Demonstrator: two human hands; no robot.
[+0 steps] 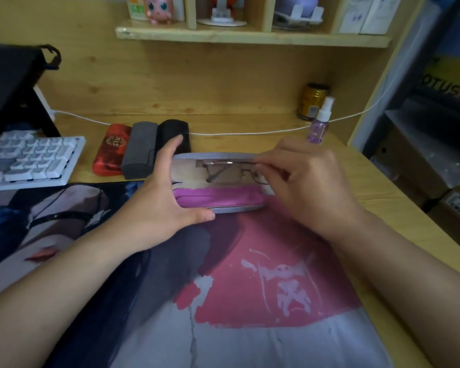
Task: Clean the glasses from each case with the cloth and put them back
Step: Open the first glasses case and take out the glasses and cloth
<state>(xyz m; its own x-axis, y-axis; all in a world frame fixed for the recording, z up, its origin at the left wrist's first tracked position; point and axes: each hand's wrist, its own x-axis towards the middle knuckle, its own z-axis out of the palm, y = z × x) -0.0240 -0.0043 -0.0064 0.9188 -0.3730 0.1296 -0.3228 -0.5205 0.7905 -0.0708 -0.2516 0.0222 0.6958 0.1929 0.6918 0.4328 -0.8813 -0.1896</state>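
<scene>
An open grey glasses case (218, 155) lies on the printed desk mat, its lid standing up toward the back. A pink cloth (218, 198) fills the case's lower half. My left hand (168, 192) grips the case's left end, thumb at the front rim and fingers over the lid. My right hand (306, 181) pinches thin metal-framed glasses (231, 171) at their right side, holding them just above the cloth, in front of the open lid.
Three shut cases stand behind in a row: red (111, 150), grey (139, 150), black (173, 135). A purple spray bottle (319, 123) and a gold can (311, 102) stand at the back right. A white keyboard (29, 160) sits at left. A white cable (237, 133) runs along the desk.
</scene>
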